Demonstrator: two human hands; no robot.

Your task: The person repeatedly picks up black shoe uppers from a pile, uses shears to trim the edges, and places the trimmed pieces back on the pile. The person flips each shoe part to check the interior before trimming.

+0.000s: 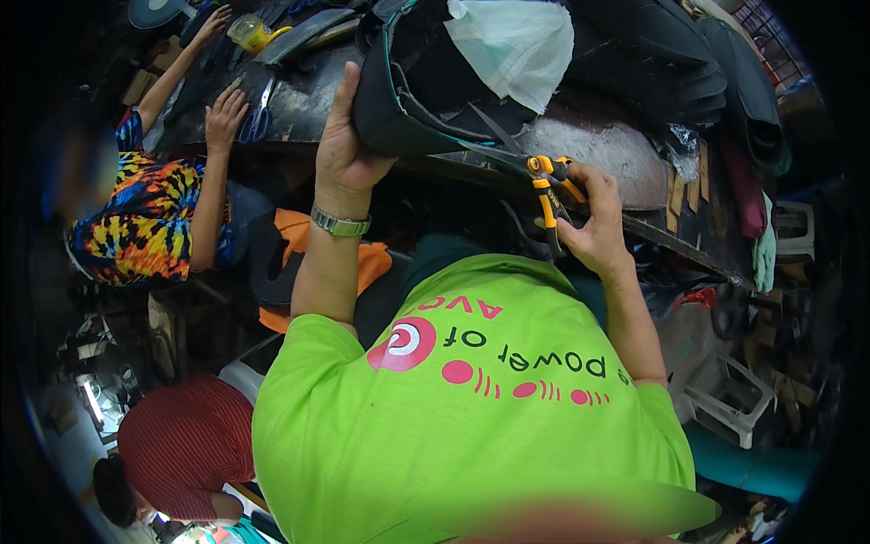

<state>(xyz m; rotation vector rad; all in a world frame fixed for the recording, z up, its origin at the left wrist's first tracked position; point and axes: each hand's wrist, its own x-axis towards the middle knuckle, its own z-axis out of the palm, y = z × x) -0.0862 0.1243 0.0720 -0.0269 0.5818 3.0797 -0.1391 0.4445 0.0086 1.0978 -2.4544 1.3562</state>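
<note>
The left hand point(344, 145), steel watch at its wrist, grips the edge of a dark, teal-trimmed piece of stiff black fabric point(408, 100) lying on the worn dark workbench point(598, 154); the right hand point(594, 222) closes round yellow-handled scissors point(548, 186), their blades at the fabric's lower edge; a co-worker's hand point(225, 118) rests on the bench farther left.

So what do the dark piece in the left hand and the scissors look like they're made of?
The dark piece looks like a matte black leather or synthetic sheet with a teal edge: it bends stiffly under the left hand. Which of the two I can't tell. The scissors in the right hand have dark metal-looking blades and glossy orange-and-black handles, probably plastic.
</note>
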